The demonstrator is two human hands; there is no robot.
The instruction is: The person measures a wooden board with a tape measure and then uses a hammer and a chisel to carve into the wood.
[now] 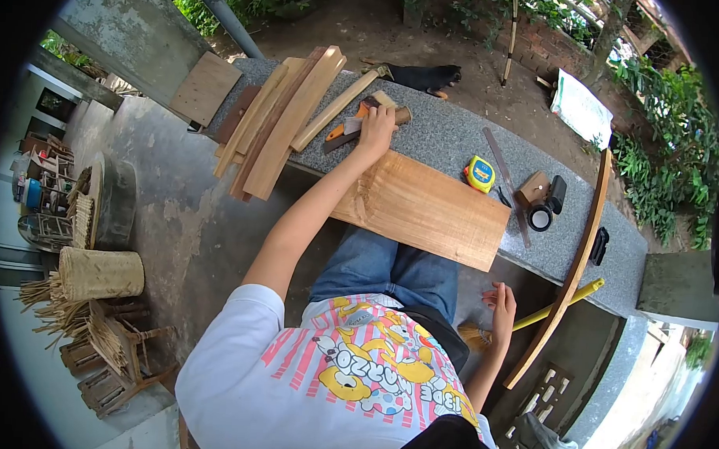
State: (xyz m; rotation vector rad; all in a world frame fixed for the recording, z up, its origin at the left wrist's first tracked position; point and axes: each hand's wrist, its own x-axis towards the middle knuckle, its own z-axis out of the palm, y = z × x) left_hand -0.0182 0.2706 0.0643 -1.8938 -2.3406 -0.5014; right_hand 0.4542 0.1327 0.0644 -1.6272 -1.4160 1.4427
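My left hand (376, 132) reaches over the granite counter with its fingers closed among small tools. What it grips is hidden beneath the fingers. Close by it lie a paintbrush (352, 126) with an orange handle and a short brown wooden piece (403, 115). A wide, flat wooden board (427, 207) rests on the counter's edge and juts out over my lap. My right hand (499, 307) hangs beside my thigh, fingers loosely apart, holding nothing.
On the granite counter (450, 137) are a yellow tape measure (480, 174), a metal ruler (505, 178), a black tape roll (540, 218) and stacked wood strips (288, 127). A long curved strip (567, 287) leans at the right. A dog (420, 76) lies beyond.
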